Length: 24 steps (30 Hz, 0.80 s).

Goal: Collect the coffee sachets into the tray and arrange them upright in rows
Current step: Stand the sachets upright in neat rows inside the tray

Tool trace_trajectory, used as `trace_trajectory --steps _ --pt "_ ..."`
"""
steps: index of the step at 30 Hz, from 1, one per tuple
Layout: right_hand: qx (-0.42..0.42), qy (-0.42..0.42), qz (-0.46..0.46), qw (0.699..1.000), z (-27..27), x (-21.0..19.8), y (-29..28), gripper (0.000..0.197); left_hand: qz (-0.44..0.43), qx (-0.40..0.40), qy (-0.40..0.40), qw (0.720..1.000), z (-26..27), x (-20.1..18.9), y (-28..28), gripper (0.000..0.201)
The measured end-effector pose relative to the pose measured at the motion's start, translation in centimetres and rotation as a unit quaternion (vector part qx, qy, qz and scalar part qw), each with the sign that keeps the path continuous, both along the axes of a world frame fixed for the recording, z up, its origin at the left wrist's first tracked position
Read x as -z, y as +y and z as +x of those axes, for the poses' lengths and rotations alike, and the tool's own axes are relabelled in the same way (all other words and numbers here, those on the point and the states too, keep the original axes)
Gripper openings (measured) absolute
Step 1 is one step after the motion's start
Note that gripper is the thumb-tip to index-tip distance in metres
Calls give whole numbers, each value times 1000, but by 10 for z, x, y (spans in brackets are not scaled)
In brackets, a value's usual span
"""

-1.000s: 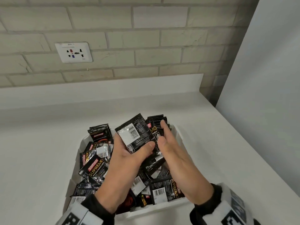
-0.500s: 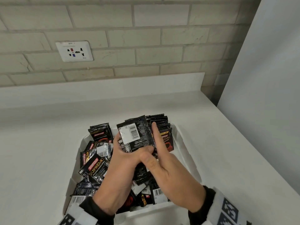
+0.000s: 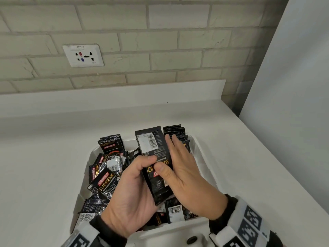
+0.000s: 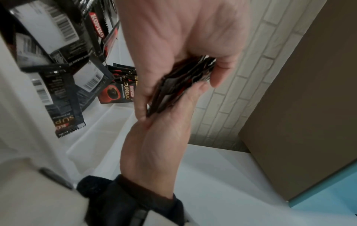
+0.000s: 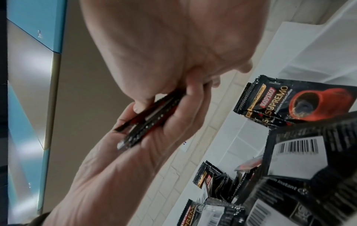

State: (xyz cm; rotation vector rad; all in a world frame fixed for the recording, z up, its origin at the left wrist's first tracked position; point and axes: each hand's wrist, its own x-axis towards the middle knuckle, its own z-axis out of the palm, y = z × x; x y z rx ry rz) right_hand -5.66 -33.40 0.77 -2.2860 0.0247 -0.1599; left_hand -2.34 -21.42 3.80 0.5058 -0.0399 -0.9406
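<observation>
Both hands together over the white tray point(image 3: 204, 157) on the counter point(image 3: 44, 166), clamped on one small stack of sachets point(image 3: 156, 163). Left hand point(image 3: 131, 198) wraps the stack's left edge, thumb across the front. Right hand point(image 3: 185, 175) lies flat along the right edge, thumb pinching the front face, fingers extended.

Stack long axis runs near-far with a slight lean left at the top; barcode end points far, toward the brick wall point(image 3: 160, 41), and the "SUPREMO" print reads upside down. Wrist views show several packets edge-on between the palms.

Vs 1.0 s ago: the top sachet sat skewed across the stack, now it is squared up; the right hand has closed in against the stack.

Loose sachets point(image 3: 105, 177) in a jumble at tray left; an upright row point(image 3: 175, 132) at the far right corner.
</observation>
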Motion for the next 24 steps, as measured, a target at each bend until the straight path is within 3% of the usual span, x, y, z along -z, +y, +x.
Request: trace_trajectory --steps 3,6,12,17,24 --pt "0 10 -10 1000 -2 -4 0 94 101 -17 -12 995 1 0 0 46" --pt "-20 26 76 997 -3 -6 -2 72 168 -58 -51 983 5 2 2 39" --pt "81 -126 157 976 -9 -15 -6 42 215 -150 -180 948 8 6 2 34" --pt "77 -25 155 985 -3 -25 -2 60 250 -167 -308 903 4 9 -3 38" --pt "107 15 131 985 -2 -30 -7 40 236 -88 -336 908 4 9 3 55"
